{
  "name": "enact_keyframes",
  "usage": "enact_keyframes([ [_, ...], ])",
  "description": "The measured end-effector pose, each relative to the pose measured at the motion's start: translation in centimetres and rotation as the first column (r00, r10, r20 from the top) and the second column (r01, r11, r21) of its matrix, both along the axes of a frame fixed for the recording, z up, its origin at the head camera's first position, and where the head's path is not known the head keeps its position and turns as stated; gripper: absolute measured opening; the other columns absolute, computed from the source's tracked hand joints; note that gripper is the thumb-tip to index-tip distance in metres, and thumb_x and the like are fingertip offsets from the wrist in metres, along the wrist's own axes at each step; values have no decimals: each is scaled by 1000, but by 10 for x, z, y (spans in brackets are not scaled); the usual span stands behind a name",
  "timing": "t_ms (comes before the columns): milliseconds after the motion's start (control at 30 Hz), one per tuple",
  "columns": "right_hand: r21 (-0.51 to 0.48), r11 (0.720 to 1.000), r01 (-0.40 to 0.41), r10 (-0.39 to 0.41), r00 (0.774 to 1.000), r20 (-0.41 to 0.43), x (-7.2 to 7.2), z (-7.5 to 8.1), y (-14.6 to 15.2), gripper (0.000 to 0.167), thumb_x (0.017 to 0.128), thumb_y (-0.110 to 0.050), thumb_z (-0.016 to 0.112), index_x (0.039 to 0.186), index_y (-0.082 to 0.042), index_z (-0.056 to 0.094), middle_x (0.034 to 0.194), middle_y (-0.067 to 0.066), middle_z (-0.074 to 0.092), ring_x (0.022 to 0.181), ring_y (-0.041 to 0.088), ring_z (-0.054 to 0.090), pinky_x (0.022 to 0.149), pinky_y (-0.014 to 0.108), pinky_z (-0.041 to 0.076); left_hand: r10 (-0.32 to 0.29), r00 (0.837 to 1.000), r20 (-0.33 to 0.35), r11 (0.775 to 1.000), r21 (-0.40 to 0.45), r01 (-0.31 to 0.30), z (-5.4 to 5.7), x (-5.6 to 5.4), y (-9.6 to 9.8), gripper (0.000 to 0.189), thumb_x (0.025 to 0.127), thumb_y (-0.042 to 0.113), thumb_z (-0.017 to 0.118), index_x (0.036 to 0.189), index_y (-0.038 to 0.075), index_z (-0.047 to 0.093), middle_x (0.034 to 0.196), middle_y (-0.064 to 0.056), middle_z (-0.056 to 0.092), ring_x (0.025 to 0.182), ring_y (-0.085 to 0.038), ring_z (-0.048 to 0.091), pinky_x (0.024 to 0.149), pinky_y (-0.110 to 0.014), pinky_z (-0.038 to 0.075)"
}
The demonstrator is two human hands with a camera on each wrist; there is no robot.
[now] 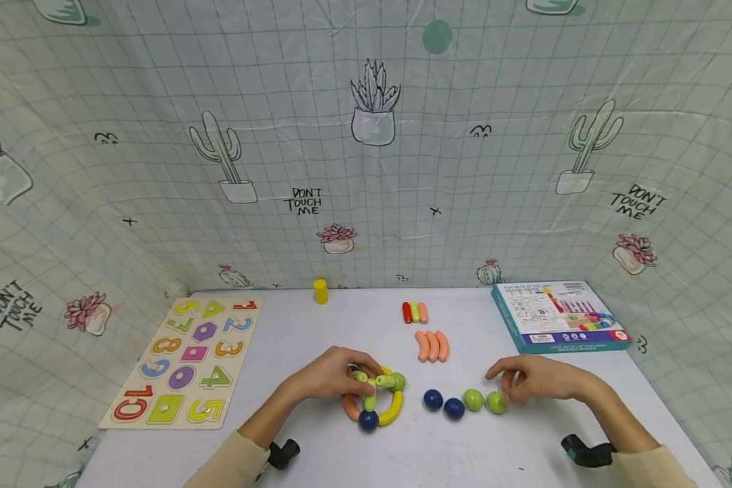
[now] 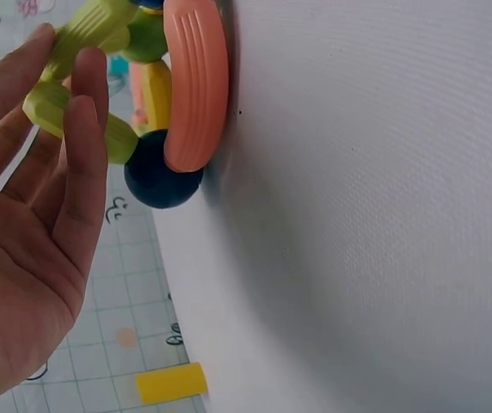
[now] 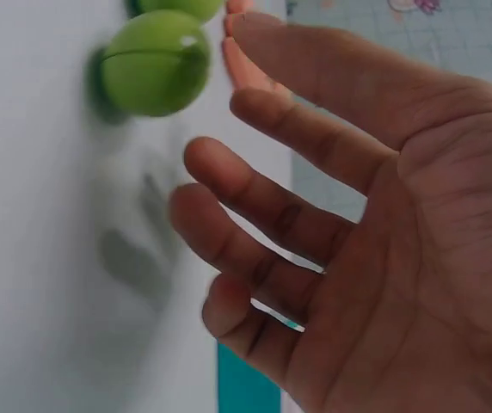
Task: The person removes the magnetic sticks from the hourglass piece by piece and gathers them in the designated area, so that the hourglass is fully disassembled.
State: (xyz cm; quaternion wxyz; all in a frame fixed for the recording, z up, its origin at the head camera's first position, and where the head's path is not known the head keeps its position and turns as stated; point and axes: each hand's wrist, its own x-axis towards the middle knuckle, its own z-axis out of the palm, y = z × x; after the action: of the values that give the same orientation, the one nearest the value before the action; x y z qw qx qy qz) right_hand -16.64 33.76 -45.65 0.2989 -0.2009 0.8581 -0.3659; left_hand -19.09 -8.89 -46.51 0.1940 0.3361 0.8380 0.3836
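My left hand [image 1: 335,374] is at a ball-and-rod toy build, its thumb and fingers pinching light green rods [image 2: 83,36] over the middle of it. The base is a ring of curved yellow rods [image 1: 392,409] and a coral curved rod [image 2: 198,86], joined by dark blue balls [image 1: 369,421] and a green ball [image 1: 398,381]. Part of the ring is hidden behind the hand. My right hand [image 1: 539,379], holding nothing, hovers with loosely bent fingers beside a loose green ball [image 1: 497,402]. Another green ball [image 1: 473,399] and two dark blue balls [image 1: 433,400] lie in a row leftward.
Three coral curved rods [image 1: 432,346] lie behind the balls, with short red, green and coral rods [image 1: 415,312] farther back. A yellow cylinder [image 1: 320,291] stands near the back edge. A number puzzle board [image 1: 183,366] lies left, a teal-edged box [image 1: 561,317] back right.
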Motion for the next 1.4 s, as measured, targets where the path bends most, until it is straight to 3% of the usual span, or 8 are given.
enact_keyframes([
  [233,26,1000,-2,8,974,-227,-9,18,-47,35,96,-26,70,127,-10,66,97,-1,64,84,14,58,69,26,48,6,1000,9,1000,-4,-6,-1,1,-2,28,87,25,81,114,24,74,105,13,71,93,-8,62,81,-23,48],
  [433,-15,994,-107,99,958,-269,-9,15,-125,34,95,-23,70,127,-12,67,109,1,67,93,9,62,79,26,53,8,1000,5,1000,-6,-8,-2,1,-2,28,87,23,81,114,24,74,104,13,71,93,-7,62,82,-23,48],
  [600,9,989,-145,141,941,-308,-12,7,-168,34,91,-18,75,125,-13,69,111,-5,66,89,5,62,75,23,53,4,1000,16,1000,11,-4,-2,-1,-1,27,87,21,81,114,22,74,104,11,71,81,-5,63,75,-22,49],
  [733,34,987,-156,158,925,-345,-17,-1,-179,30,89,-14,78,118,-14,72,108,-6,65,84,3,60,74,21,52,3,999,36,1000,16,-4,-2,-1,0,27,86,19,81,112,20,74,103,10,71,70,-4,62,68,-22,49],
  [1000,63,983,-174,185,910,-371,-21,-4,-183,18,90,-14,76,107,-20,72,100,-11,61,84,4,58,76,22,52,25,998,49,1000,-6,-25,-1,0,-1,27,86,20,81,113,19,74,101,11,70,66,-4,59,65,-21,48],
  [1167,115,971,-209,238,870,-432,-20,-2,-183,19,93,-15,73,111,-19,71,99,-12,62,85,3,56,77,21,51,29,998,53,1000,-3,-29,-1,0,-1,28,86,20,81,113,18,74,101,11,70,61,-5,58,63,-21,48],
  [1400,196,955,-220,291,811,-507,-17,0,-186,20,95,-12,69,115,-12,69,98,-7,63,83,2,54,74,20,50,33,999,24,999,-8,-33,-1,1,-2,28,87,22,81,114,17,74,103,11,70,81,-6,60,72,-22,48],
])
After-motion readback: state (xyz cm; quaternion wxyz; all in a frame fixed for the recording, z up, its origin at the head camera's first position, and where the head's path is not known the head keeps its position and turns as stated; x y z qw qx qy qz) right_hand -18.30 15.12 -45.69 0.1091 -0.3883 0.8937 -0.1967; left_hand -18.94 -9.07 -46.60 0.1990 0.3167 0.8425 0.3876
